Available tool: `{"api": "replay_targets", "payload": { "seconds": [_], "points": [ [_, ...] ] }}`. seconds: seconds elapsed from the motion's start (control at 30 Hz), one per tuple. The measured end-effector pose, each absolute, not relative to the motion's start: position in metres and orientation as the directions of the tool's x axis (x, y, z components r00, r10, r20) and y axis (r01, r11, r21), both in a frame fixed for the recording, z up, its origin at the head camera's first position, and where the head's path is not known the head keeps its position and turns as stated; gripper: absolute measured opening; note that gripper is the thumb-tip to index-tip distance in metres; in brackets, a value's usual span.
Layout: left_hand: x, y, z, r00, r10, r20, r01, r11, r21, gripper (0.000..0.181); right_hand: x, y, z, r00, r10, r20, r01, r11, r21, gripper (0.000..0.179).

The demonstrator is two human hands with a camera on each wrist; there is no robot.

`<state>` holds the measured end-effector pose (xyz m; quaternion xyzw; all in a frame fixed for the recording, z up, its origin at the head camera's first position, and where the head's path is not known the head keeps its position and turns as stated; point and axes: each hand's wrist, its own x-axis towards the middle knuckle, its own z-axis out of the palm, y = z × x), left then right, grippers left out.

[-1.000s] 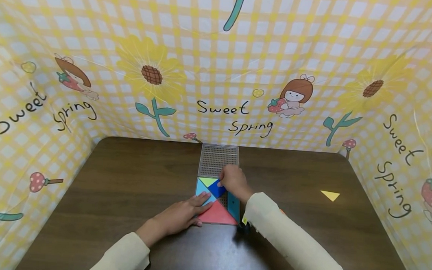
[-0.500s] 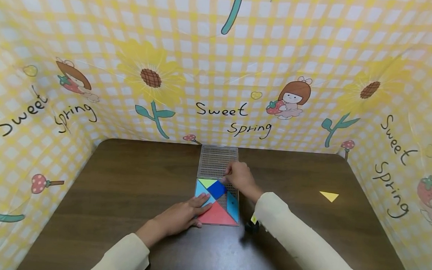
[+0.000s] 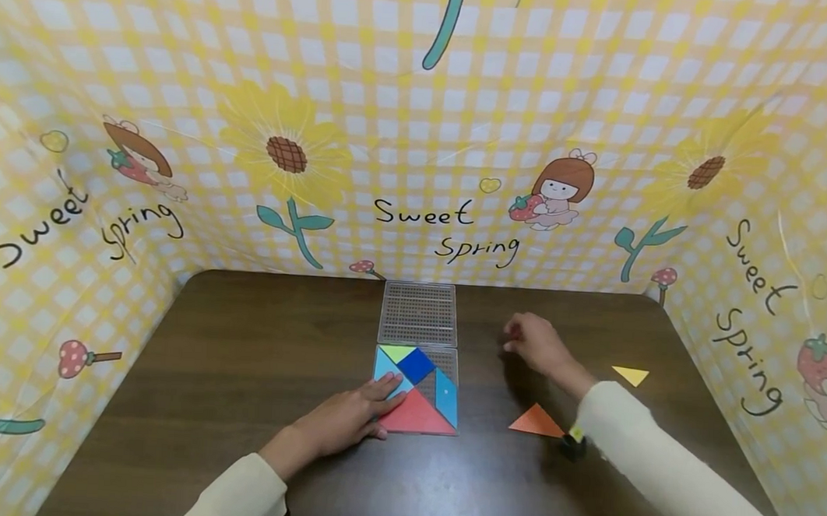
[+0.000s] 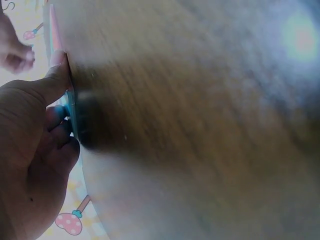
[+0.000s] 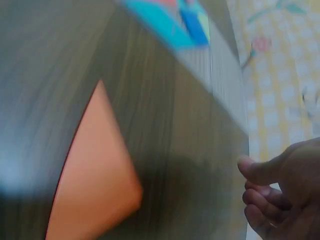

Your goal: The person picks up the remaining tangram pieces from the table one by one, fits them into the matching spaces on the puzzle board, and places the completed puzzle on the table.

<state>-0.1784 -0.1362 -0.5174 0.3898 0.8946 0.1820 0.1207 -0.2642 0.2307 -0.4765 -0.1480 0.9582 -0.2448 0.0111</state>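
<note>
orange flat triangle (image 3: 536,421) likely needs pinching next, mid-fitting; right hand (image 3: 538,346) curls loosely, seemingly empty; left hand (image 3: 353,415) lies straight-fingered.

We find a flat orange piece (image 5: 97,175) at the lower left, cut off by the bottom edge, on the wood-grained table (image 5: 165,100). At top centre we make out 1 light-blue piece (image 5: 157,22) and 1 dark-blue piece (image 5: 194,24), blurred. At the lower right we see the right hand (image 5: 290,187), fingers loosely curled.
</note>
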Motion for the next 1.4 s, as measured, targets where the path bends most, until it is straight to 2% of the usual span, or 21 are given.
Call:
{"api": "replay_targets", "payload": {
  "seconds": [0.27,0.47,0.73,1.03,1.17,1.4],
  "points": [
    [-0.179,-0.138,-0.517,-0.668,0.742,-0.054,0.667,0.63,0.398,0.064,-0.256,0.322,-0.479,-0.943,-0.331,0.024,-0.321,0.893,-0.317,0.018],
    [-0.179,-0.136,-0.518,-0.658,0.752,-0.046,0.677,0.616,0.402,0.064,-0.25,0.373,-0.481,-0.955,-0.297,-0.029,-0.284,0.935,-0.211,0.022],
    [-0.179,-0.137,-0.518,-0.66,0.75,-0.038,0.679,0.618,0.396,0.064,-0.243,0.41,-0.482,-0.947,-0.296,-0.124,-0.27,0.944,-0.191,0.031],
    [-0.179,-0.135,-0.519,-0.666,0.742,-0.076,0.662,0.635,0.399,0.064,-0.24,0.431,-0.491,-0.924,-0.371,-0.093,-0.339,0.906,-0.253,0.029],
    [-0.178,-0.136,-0.519,-0.667,0.741,-0.079,0.66,0.636,0.399,0.064,-0.241,0.435,-0.492,-0.908,-0.411,-0.084,-0.382,0.892,-0.243,0.028],
    [-0.179,-0.137,-0.519,-0.671,0.736,-0.095,0.652,0.646,0.396,0.065,-0.24,0.437,-0.49,-0.915,-0.38,-0.137,-0.332,0.902,-0.277,0.033]
  ]
}}
